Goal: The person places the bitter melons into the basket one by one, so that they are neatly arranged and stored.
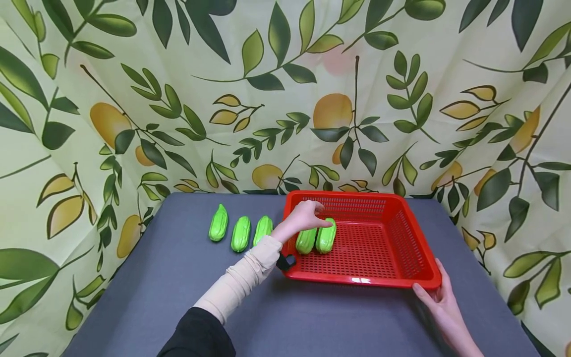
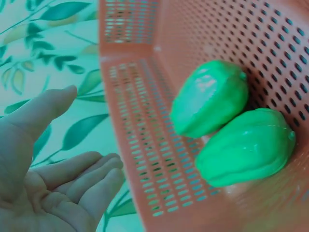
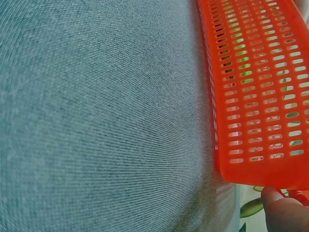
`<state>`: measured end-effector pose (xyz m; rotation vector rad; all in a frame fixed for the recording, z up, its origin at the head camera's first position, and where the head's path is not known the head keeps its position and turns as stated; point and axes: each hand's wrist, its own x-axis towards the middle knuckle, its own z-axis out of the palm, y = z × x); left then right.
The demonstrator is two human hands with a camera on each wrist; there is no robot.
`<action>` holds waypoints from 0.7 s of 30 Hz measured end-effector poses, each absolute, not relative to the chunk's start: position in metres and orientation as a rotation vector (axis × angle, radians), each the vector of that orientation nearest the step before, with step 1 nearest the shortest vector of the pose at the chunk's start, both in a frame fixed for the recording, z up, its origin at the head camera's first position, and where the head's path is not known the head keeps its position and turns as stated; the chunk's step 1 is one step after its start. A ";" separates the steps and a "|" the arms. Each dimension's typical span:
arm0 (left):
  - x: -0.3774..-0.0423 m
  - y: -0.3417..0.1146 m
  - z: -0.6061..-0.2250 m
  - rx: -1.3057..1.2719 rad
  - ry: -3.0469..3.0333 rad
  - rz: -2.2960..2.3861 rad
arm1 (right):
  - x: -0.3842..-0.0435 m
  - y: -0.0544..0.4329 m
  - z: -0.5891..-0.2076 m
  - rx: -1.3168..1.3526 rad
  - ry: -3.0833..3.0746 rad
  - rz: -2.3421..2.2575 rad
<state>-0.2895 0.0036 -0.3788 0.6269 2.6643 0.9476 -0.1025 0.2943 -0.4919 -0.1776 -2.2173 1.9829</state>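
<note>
A red perforated plastic basket stands on the table. Two glossy green ridged gourds lie side by side inside, near its left wall. My left hand hovers above them, thumb and fingers spread apart and holding nothing; the left wrist view shows the palm bare and the two gourds apart from it. At the near right corner my right hand grips the basket's rim, its thumb on the outside; the other fingers are mostly hidden.
Left of the basket, three more green gourds lie in a row on the grey table; the rightmost is partly covered by the left forearm. A leaf-patterned cloth hangs behind the table and along both sides.
</note>
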 end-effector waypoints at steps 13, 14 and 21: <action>-0.261 -0.050 -0.371 0.598 2.516 1.586 | -0.104 0.296 -0.497 -0.163 -2.201 2.006; -0.257 -0.055 -0.373 0.589 2.506 1.633 | -0.104 0.296 -0.497 -0.158 -2.198 2.006; -0.239 -0.088 -0.382 0.609 2.455 1.892 | -0.103 0.296 -0.499 -0.081 -2.129 2.029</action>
